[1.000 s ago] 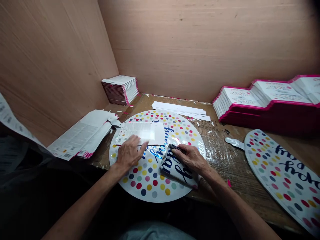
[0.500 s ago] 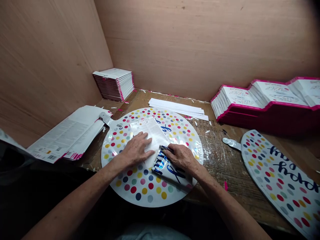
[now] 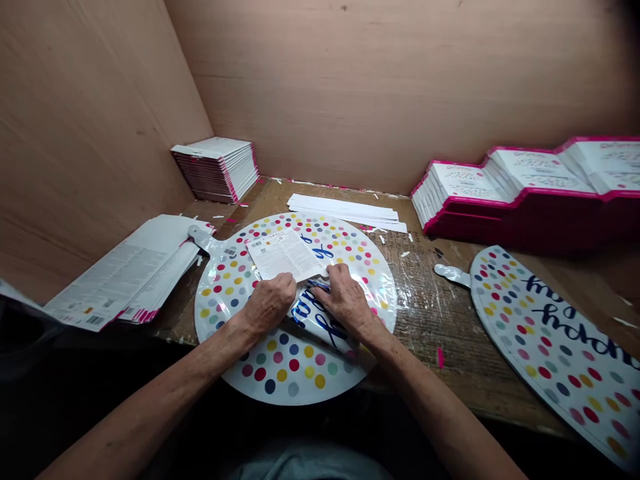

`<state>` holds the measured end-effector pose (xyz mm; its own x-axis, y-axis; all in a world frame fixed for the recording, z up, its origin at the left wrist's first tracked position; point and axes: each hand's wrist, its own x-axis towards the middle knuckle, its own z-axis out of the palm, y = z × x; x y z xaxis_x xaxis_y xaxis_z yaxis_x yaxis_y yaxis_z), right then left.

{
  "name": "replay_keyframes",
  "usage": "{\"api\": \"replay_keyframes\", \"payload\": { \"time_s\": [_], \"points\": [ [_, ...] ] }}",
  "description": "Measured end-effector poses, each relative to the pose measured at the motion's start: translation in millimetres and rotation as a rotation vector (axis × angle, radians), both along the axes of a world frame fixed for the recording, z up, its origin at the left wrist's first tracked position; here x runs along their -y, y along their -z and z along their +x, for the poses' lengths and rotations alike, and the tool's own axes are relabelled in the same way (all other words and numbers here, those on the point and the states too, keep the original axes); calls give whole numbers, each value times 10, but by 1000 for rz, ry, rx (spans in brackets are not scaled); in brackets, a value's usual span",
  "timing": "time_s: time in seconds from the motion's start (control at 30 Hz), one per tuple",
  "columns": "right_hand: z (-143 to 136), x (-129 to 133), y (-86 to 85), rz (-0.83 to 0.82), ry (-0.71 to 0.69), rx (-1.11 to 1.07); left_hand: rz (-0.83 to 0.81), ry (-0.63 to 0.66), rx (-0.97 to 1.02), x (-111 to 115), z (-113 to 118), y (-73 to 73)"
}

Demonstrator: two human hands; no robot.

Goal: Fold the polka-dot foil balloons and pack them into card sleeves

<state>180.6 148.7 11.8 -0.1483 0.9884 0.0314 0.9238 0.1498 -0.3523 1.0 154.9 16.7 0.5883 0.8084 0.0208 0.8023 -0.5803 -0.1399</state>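
A flat, round foil balloon (image 3: 295, 393) with coloured dots lies in front of me. On top of it is a smaller folded foil balloon (image 3: 315, 317), shiny and blue-lettered. A white printed leaflet (image 3: 285, 257) lies tilted just behind the fold. My left hand (image 3: 273, 300) is closed at the fold's left end, fingertips against the leaflet's near edge. My right hand (image 3: 347, 300) is closed on the folded balloon's right part, thumb towards me. The fingers hide how the leaflet and foil meet.
Printed sheets (image 3: 115, 273) lie at left, near a stack of folded cards (image 3: 215, 170) in the corner. White paper strips (image 3: 345, 210) lie behind the balloon. Pink-edged cards (image 3: 525, 180) line the back right. Another dotted balloon (image 3: 555, 360) is at right. Wooden panels (image 3: 350, 87) enclose the table.
My left hand has gone from lying spread on the leaflet to closed at its near edge. The folded balloon has turned and rolled towards the leaflet. The view has shifted slightly.
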Motion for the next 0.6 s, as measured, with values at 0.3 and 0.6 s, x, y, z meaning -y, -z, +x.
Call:
{"api": "replay_keyframes", "payload": {
  "time_s": [0.3, 0.6],
  "points": [
    [77, -107, 127, 137, 142, -139, 257, 111, 411, 212, -36, -30],
    [143, -22, 120, 223, 15, -523, -184, -721, 1406, 334, 223, 228]
  ]
}}
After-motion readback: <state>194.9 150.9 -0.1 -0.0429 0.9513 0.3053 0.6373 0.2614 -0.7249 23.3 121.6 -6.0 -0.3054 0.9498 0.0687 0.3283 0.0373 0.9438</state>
